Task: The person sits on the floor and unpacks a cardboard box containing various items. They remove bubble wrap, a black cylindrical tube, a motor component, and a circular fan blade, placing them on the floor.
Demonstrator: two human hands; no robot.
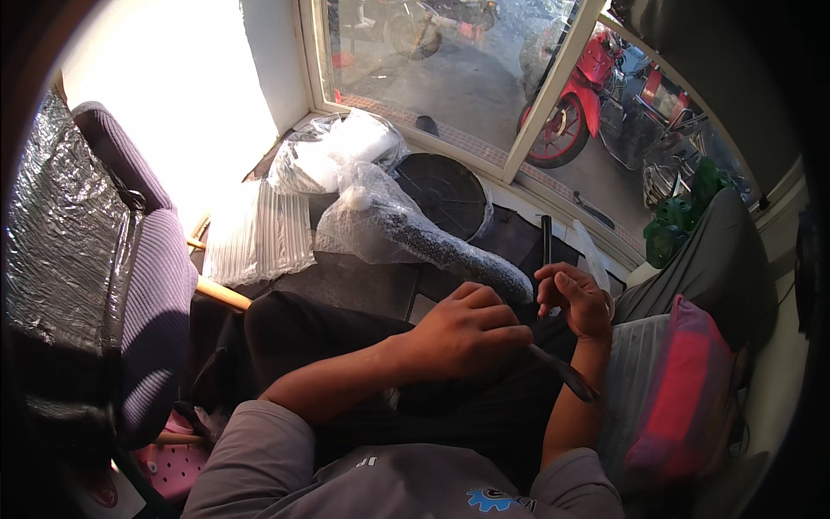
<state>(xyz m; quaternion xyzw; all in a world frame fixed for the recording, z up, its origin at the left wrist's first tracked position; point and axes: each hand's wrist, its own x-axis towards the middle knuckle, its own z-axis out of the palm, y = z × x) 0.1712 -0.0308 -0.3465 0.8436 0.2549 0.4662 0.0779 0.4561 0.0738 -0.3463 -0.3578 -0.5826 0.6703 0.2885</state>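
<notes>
My left hand (471, 327) is closed in a fist above my lap. From the little-finger side of that fist sticks a thin dark spoon-like tool (566, 374), widening toward its tip; its other end is hidden in the fingers. Just to the right, my right hand (577, 303) is raised with its fingers curled in a pinch. A slim black rod (546, 240) stands upright at those fingertips and seems to be gripped there. Both hands are close together but apart. Below them are my legs in dark trousers (320, 333).
Ahead on the dark tiles lie a bubble-wrapped bundle (380, 221), a white ribbed piece (259, 232) and a black round disc (443, 195). A ribbed purple seat (156, 303) is at left, a pink checked cushion (683, 389) at right. Beyond the window stands a red motorcycle (588, 78).
</notes>
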